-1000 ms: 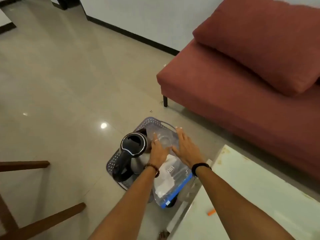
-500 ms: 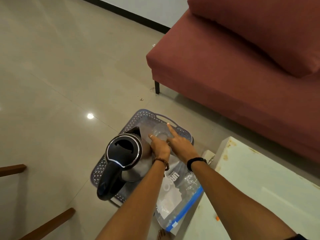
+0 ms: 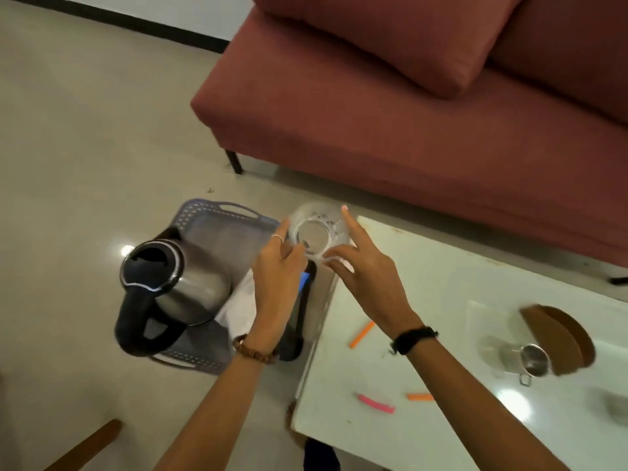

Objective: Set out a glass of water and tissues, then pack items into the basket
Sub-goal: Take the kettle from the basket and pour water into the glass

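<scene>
**Glass lifted clear of the basket, held between two hands**

Head view: both hands meet around a clear drinking glass (image 3: 317, 232), seen from above so its round base shows through the mouth. The left hand (image 3: 277, 270) touches its near-left side with thumb and forefinger curled against the wall; the right hand (image 3: 360, 266) cups the other side, forefinger stretched up along the rim and thumb tucked underneath. Two hands on one small glass looks like a guard against slipping, since clear glass is slick. Whether it holds water I cannot tell.

The glass hangs above the gap between the grey plastic basket (image 3: 217, 210) on the floor and the corner of the white desk (image 3: 441, 300), which fits a transfer from basket to desk. An electric kettle (image 3: 170, 283) stands in the basket with its handle toward the person, easy to grab for pouring, I judge. White tissues in a blue-edged bag (image 3: 239, 307) lie beside it, mostly hidden under the left wrist.

On the desk sit orange and pink strips (image 3: 362, 334), a small metal cup (image 3: 535, 360) and a brown wooden piece (image 3: 560, 338).
</scene>
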A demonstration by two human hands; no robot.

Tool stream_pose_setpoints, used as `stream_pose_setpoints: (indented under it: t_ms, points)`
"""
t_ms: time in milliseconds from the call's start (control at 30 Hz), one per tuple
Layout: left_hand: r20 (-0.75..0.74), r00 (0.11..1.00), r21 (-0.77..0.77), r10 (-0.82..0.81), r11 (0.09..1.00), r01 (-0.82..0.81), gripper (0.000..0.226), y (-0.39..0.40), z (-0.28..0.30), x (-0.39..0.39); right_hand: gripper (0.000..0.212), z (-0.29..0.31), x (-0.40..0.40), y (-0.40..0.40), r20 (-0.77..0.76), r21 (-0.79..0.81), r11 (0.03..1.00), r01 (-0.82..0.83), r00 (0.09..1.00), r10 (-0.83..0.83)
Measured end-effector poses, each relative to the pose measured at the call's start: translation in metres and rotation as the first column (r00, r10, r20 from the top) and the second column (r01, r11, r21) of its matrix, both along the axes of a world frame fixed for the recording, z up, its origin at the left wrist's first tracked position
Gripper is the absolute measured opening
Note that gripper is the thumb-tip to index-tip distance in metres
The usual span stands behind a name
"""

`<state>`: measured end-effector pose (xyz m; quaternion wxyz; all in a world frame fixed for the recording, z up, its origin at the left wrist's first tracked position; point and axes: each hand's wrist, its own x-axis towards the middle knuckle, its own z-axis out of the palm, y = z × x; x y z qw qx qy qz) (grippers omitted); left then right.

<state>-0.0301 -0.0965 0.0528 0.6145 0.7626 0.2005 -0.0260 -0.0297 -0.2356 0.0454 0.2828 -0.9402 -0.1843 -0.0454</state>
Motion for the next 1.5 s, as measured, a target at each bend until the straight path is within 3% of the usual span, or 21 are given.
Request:
stream_pose_setpoints:
  t_ms: [100,167,333,567,967,1200,1400,1500]
  points:
    - [-0.058,0.994,-0.057,-0.097,0.994,0.094,0.020,-0.060,-0.004,-0.043,0.012,0.003,-0.056,-0.066,-0.015,-0.005,0.995,0.103,0.995,-0.103]
    - [-0.125,0.982,-0.087,-0.139,0.988,0.129,0.030,-0.102,-0.016,-0.070,0.014,-0.004,-0.091,-0.109,-0.043,-0.006,0.988,0.157,0.987,-0.157]
    - [-0.251,0.950,-0.343,-0.186,0.935,0.092,0.047,-0.198,-0.052,-0.135,0.012,-0.046,-0.173,-0.207,-0.175,-0.088,0.962,0.257,0.947,-0.269]
    - [-0.417,0.885,-0.333,-0.207,0.941,0.063,0.043,-0.286,-0.125,-0.173,0.020,-0.124,-0.230,-0.287,-0.243,-0.188,0.920,0.343,0.892,-0.382]
    - [-0.420,0.878,-0.275,-0.229,0.954,0.117,0.042,-0.322,-0.192,-0.153,0.025,-0.199,-0.220,-0.314,-0.251,-0.107,0.891,0.441,0.855,-0.454]
    - [-0.409,0.874,-0.270,-0.262,0.950,0.158,0.041,-0.318,-0.199,-0.155,0.026,-0.206,-0.222,-0.308,-0.248,-0.101,0.887,0.451,0.852,-0.462]
    - [-0.434,0.825,-0.274,-0.362,0.925,0.261,0.044,-0.301,-0.198,-0.160,0.032,-0.198,-0.226,-0.292,-0.307,-0.073,0.842,0.534,0.791,-0.528]
    - [-0.417,0.844,-0.300,-0.338,0.928,0.224,0.026,-0.274,-0.192,-0.174,0.040,-0.186,-0.229,-0.268,-0.315,-0.014,0.793,0.609,0.750,-0.582]
